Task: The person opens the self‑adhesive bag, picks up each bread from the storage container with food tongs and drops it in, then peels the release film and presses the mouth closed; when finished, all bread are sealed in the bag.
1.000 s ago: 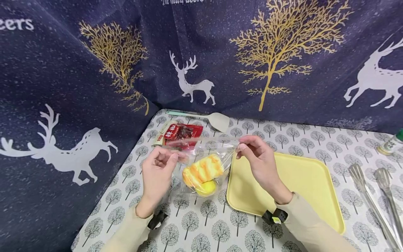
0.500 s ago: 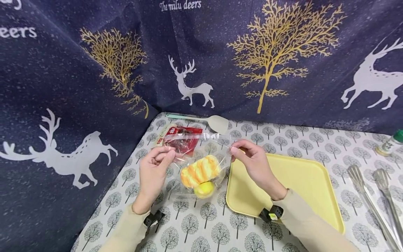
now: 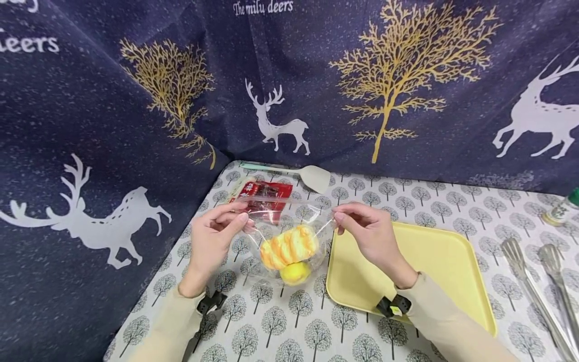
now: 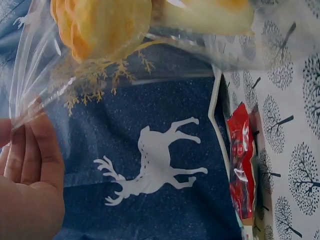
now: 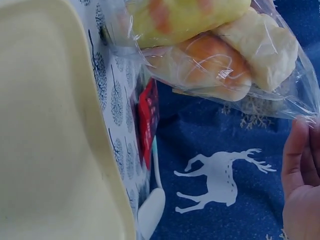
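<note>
A clear plastic bag [image 3: 312, 213] is held up by its top edge between both hands. Inside it lie a golden-brown bread loaf [image 3: 289, 246] and, below that, a round yellow item [image 3: 295, 273]. In the right wrist view a browned bread roll [image 5: 212, 67] also shows through the film. My left hand [image 3: 211, 244] pinches the bag's left upper corner between thumb and fingers. On the other side my right hand [image 3: 374, 239] pinches the right upper corner. Close up, the left fingers [image 4: 32, 155] lie against creased film.
A yellow tray [image 3: 434, 271] lies under and beside the right forearm. Behind the bag are a red food packet [image 3: 271, 191] and a spatula [image 3: 315, 178]. Two metal utensils [image 3: 520, 266] and a green-capped bottle [image 3: 562, 208] are at the right. A dark patterned cloth [image 3: 289, 65] hangs behind.
My left hand has shifted left, and my right hand went left and then back right. The bag's top edge has sunk a little, with both hands still pinching its corners.
</note>
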Demonstrator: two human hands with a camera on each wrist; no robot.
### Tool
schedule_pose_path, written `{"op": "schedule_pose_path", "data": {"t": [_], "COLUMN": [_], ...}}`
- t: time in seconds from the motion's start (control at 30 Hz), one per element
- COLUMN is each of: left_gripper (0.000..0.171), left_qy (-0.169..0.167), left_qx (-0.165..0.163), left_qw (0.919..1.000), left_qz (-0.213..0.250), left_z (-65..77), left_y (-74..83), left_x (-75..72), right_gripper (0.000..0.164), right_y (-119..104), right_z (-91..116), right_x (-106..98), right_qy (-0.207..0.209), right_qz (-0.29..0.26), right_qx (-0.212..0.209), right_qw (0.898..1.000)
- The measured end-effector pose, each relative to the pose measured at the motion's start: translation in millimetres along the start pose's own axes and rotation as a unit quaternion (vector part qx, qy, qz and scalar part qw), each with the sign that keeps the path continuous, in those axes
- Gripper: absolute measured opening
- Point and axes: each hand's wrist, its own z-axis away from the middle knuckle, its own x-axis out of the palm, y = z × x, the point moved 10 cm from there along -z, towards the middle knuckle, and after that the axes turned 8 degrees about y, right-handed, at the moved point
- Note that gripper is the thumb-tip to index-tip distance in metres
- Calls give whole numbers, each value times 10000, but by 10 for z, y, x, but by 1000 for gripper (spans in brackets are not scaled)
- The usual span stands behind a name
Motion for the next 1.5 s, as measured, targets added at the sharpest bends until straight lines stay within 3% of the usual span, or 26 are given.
{"op": "schedule_pose_path", "data": {"t": [0.23,0.43,0.53,0.63,0.7,0.77,0.87,0.97,1.03,1.1,1.2,1.27,1.5], "left_gripper": [12,16,30,34,33,23,11,11,12,12,14,15,21], "left_qy": [-53,-81,-112,-107,-140,-184,-263,-353,-398,-430,-509,-573,-865], "left_qx": [-99,-242,-190,-106,-10,89,245,339,380,368,374,437,885], "left_qw": [9992,9995,9988,9986,9986,9987,9989,9985,9982,9982,9977,9970,9904], "left_qz": [-373,184,436,514,508,477,309,239,223,217,230,284,617], "left_z": [-27,2,16,25,33,42,62,86,99,108,118,133,206], "left_y": [-58,-77,-43,-1,36,74,115,145,167,180,203,225,330], "left_x": [-36,44,108,174,217,258,310,363,397,429,485,520,604], "right_gripper": [14,14,18,24,31,29,20,11,11,12,11,8,30], "right_y": [34,107,80,-54,-231,-465,-848,-1138,-1244,-1279,-1255,-1231,-1194], "right_z": [-22,-37,-37,-49,-52,-25,94,242,312,342,317,278,161], "right_x": [-23,-47,-83,-135,-154,-141,-11,247,468,666,894,980,1078], "right_qy": [-47,-14,147,540,897,1255,1576,1334,846,371,-110,-177,-172], "right_qz": [87,92,68,199,439,775,1206,1480,1665,1921,2334,2564,2971], "right_qx": [210,454,472,174,-409,-1220,-2649,-3810,-4277,-4470,-4433,-4393,-4187], "right_qw": [9997,9989,9988,9982,9942,9815,9436,9029,8844,8729,8654,8608,8580]}}
